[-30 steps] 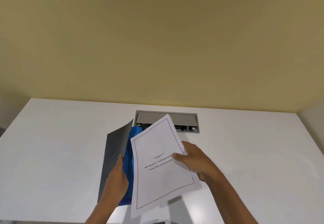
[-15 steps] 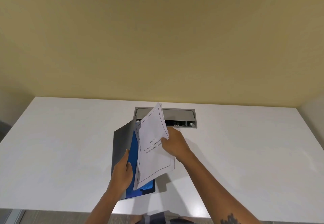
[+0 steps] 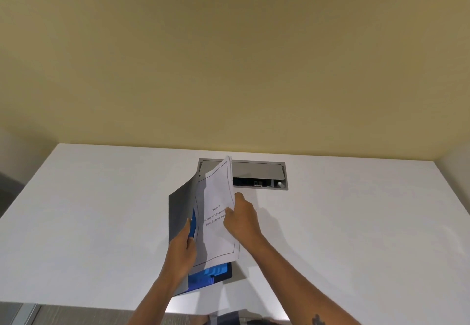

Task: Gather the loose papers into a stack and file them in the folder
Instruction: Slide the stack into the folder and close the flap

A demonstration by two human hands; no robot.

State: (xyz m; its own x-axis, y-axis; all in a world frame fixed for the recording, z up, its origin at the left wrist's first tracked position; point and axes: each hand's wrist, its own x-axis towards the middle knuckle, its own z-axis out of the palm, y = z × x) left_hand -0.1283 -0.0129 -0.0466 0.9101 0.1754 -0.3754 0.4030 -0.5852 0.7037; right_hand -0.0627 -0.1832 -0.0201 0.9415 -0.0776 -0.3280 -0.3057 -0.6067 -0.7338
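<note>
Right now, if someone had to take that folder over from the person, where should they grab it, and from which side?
Probably the raised grey cover's free left edge, near where the left hand already holds it, coming from the left. The folder stands open like a V, so that edge is clear. The right side is taken up by the papers that the right hand is sliding in.

Bare forearms, no sleeves, dark tattoo (image 3: 318, 320) (right forearm)
</note>
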